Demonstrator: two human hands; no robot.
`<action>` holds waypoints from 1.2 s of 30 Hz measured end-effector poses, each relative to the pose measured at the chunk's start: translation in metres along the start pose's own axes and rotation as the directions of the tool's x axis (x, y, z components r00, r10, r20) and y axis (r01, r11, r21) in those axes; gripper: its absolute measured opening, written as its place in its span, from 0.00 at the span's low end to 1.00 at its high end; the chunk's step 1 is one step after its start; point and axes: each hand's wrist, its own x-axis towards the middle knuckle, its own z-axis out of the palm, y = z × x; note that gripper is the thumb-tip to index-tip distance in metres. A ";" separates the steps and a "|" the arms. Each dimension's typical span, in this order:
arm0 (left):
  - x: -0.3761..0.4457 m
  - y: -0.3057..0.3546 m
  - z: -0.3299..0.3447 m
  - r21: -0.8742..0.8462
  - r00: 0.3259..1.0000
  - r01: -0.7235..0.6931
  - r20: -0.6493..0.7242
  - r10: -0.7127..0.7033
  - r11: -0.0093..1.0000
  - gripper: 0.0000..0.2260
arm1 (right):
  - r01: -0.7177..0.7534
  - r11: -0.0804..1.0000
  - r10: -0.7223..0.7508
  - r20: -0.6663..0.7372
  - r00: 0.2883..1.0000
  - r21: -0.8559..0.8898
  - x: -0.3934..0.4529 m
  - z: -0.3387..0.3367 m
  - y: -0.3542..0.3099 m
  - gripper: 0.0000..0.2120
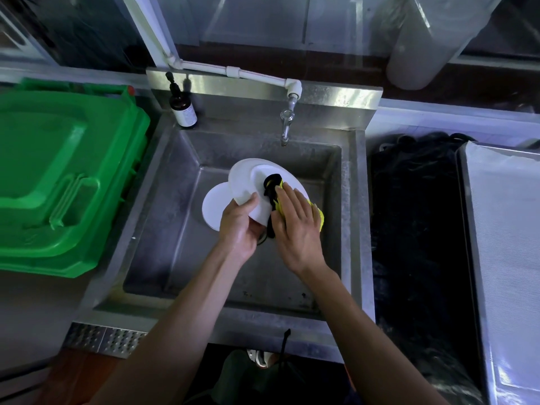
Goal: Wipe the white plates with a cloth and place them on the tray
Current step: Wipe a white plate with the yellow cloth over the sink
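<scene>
Pressing flat, the right hand (296, 226) lies with straight fingers (289, 197) on a yellow and black cloth (276, 188), which is spread against the face of a white plate (251, 182). That hand curls round nothing; it only pushes the cloth onto the plate. The left hand (241, 226) grips the same plate by its near rim, thumb (252, 201) hooked over the top and the other fingers hidden beneath, so the plate is held tilted above the sink (181, 217).

A second white plate (213, 206) shows just left of the held one and partly under it, low in the sink basin; whether it lies flat on the bottom I cannot tell. A steel tray (505, 229) sits well to the right of the sink, beyond a dark mat, and what shows of it carries no plates.

By my reading the task is at an early stage: one plate is being wiped, at least one more waits in the sink, and nothing has reached the tray yet.

Both forearms come in from the near edge of the sink and converge over its middle, the left wrist bent up to support the plate, the right wrist level with palm down.

Behind the sink stand a tap (286, 121) and a brown bottle (183, 108); a green bin lid (58, 176) lies to its left.
</scene>
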 end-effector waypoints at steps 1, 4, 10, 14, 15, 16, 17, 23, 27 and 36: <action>0.001 -0.001 0.000 -0.008 1.000 0.001 -0.005 -0.001 1.000 0.16 | 0.013 1.000 -0.013 0.011 1.000 -0.010 -0.002 0.001 -0.001 0.25; 0.003 -0.002 0.001 -0.014 0.999 0.014 -0.034 -0.014 1.000 0.16 | 0.068 0.997 -0.067 0.022 0.997 -0.034 -0.007 0.003 -0.007 0.24; 0.001 -0.001 -0.002 -0.014 1.000 -0.021 0.005 0.021 1.000 0.18 | 0.015 0.999 -0.016 -0.012 1.000 -0.037 -0.010 0.010 0.001 0.23; -0.001 -0.002 -0.007 0.002 0.997 -0.047 0.069 0.047 0.999 0.19 | -0.092 0.994 0.092 -0.002 0.996 0.055 -0.007 0.013 0.016 0.24; -0.001 -0.003 -0.010 0.017 0.996 -0.046 0.079 0.045 0.999 0.19 | -0.106 0.991 0.106 -0.002 0.994 0.085 -0.004 0.012 0.020 0.24; -0.001 -0.003 -0.012 0.033 0.995 -0.044 0.092 0.040 0.998 0.19 | -0.114 0.986 0.115 -0.001 0.993 0.118 -0.001 0.011 0.025 0.24; -0.001 -0.003 -0.015 0.049 0.994 -0.040 0.104 0.035 0.998 0.19 | -0.117 0.982 0.118 0.002 0.993 0.146 0.003 0.009 0.029 0.24; -0.002 -0.001 -0.023 0.093 0.982 -0.022 0.189 0.004 0.995 0.16 | -0.227 0.924 0.224 0.048 0.973 0.307 0.021 -0.005 0.046 0.25; -0.001 0.001 -0.025 0.151 0.972 -0.018 0.232 -0.017 0.988 0.17 | -0.295 0.858 0.293 0.070 0.953 0.421 0.034 -0.013 0.049 0.26; 0.001 0.003 -0.041 0.328 0.950 0.000 0.296 -0.103 0.945 0.23 | -0.332 0.837 0.328 0.087 0.941 0.434 0.057 -0.029 0.055 0.25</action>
